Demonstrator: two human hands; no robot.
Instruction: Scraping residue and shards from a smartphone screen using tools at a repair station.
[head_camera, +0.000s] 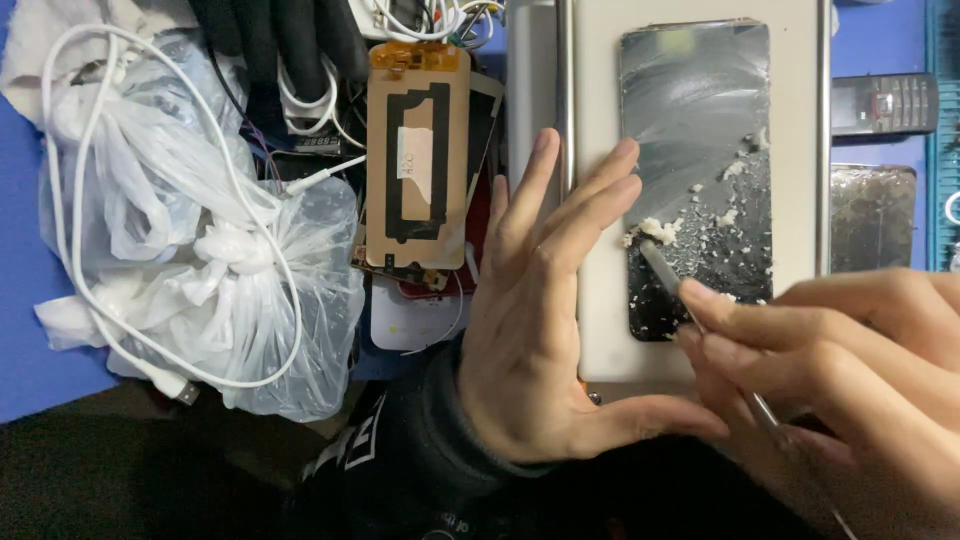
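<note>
Mid-scrape: right hand (840, 350) grips a thin scraper (668, 272) lifting white adhesive residue (655, 230) off the phone glass panel (695, 170), left hand (545, 310) open, bracing the plate (600, 300); remaining crumbs likely need clearing.

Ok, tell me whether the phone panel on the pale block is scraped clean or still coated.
Still partly coated: the phone panel carries white residue crumbs beside the scraper tip.

I see a dark rectangular phone screen panel (695, 170) flat on the beige plate (795, 150), smeared, white crumbs on its lower right. Left of the plate, a tan display backing (417, 160) with black frame. Far left, a knotted clear plastic bag (250, 290). Right edge, a small dark keypad phone (885, 103), another dull panel (872, 217) below.
</note>
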